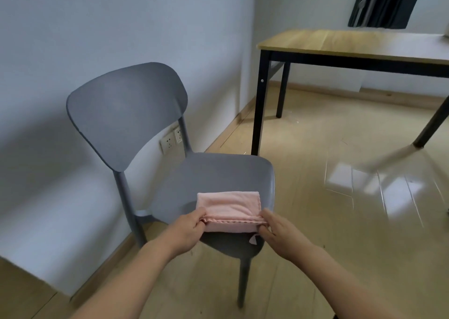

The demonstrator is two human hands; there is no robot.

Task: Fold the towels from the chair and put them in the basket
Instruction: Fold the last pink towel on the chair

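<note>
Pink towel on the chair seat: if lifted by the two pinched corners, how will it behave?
The pink towel is likely floppy: it lies folded flat in soft layers, so the middle should sag between the left hand and right hand. Probably light. The folds may fall open, since only the near edge is pinched.

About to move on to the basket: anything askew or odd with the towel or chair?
Nothing major. The towel lies folded on the chair seat's front edge, both hands pinching its near hem. A small pink tab hangs below its right corner. No basket in view.
</note>
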